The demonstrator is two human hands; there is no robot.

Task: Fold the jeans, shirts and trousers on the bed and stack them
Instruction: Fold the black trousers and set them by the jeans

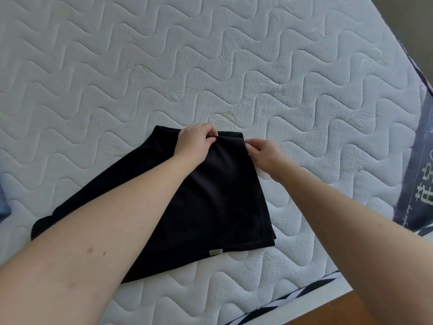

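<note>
A black garment [210, 195] is laid flat on the white quilted mattress [234, 66], toward its near edge, and is partly folded, with one layer lying over another along the far edge. Whether it is a shirt or trousers cannot be told. A small pale tag [216, 252] is seen on its near hem.

The far edge of the cloth is gripped by the left hand [195, 143]: the fingers are curled tightly and the fabric is pinched between thumb and fingertips, so that a small ridge of cloth is raised there. The left forearm is stretched across the garment and much of its left half is hidden beneath it.

The right hand [264, 153] is placed at the far right corner of the garment. Its fingers are bent close together and the edge of the cloth is pinched by the fingertips, with the grip narrow; the rest of the hand is held over the mattress just beside the cloth.

A dark printed panel [421, 184] is seen along the mattress side at the right.
</note>
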